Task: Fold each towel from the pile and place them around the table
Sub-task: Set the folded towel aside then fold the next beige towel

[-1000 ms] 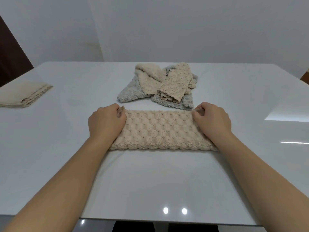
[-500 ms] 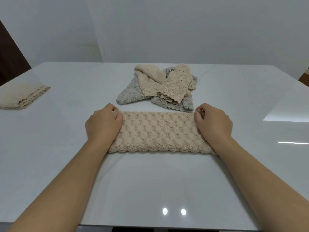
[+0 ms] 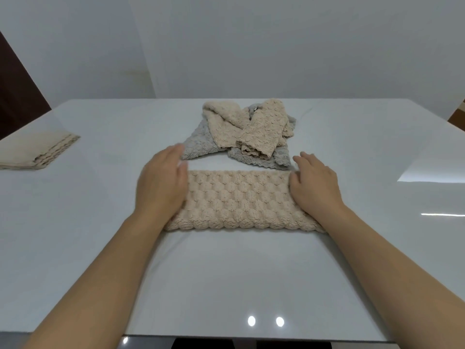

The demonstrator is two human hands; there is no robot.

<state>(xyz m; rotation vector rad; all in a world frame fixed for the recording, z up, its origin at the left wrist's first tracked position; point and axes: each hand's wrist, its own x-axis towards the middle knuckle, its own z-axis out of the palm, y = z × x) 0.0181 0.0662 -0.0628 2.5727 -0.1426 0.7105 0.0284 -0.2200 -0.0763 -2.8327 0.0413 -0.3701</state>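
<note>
Progress check: I'd say this is early-to-middle. One finished towel (image 3: 37,152) sits folded way over by the left edge of the table (image 3: 226,273), well apart from everything else. The towel (image 3: 239,200) in hand right now is beige and already folded down to a long strip, lying flat in the middle of the table just in front of the pile (image 3: 241,132), with a thin gap of bare top between them. Neither hand is actually gripping anything. The left hand (image 3: 161,182) is at the strip's left end with fingers straight, but it's blurry so I can't tell if it's touching or just above. The right hand (image 3: 314,187) lies on the right end with fingers loose and spread. My guess is the strip needs at least one more fold end to end, then a spot somewhere around the table. The pile has at least a couple of beige towels on top of a grey one - can't count exactly since they're all tangled - so most of the job is left. As for room, the strip sits well back from the near edge, with lots of bare top in front of it. The right side shows just tabletop and window glare out to its edge, so that looks like the easy place to slide or set things. The only tight spot is behind the strip, where the pile's front corner comes close.
</note>
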